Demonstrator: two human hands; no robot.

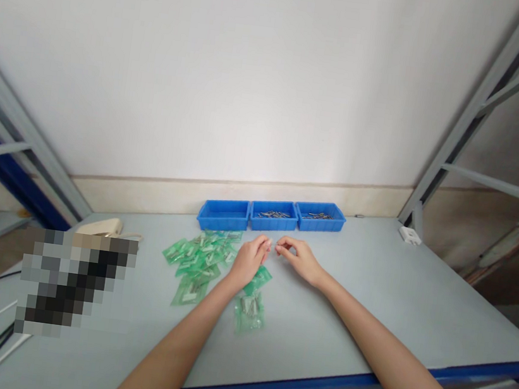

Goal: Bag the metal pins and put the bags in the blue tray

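My left hand (249,259) is closed, its fingers pinched around something small and pale that I cannot make out. Just to its right, fingertips almost meeting it, my right hand (299,260) is also pinched; a tiny dark thing shows at its tips, too small to name. Under and left of my left hand lies a loose heap of green plastic packets (203,257) with thin metal pieces inside. One more green packet (249,314) lies nearer the front edge, below both hands.
Three blue bins stand along the wall: the left bin (222,223) shows no contents, while the middle bin (273,224) and right bin (319,225) hold thin metal pieces. A white plug adapter (409,235) sits at right. Cables and a blurred-out patch are at left.
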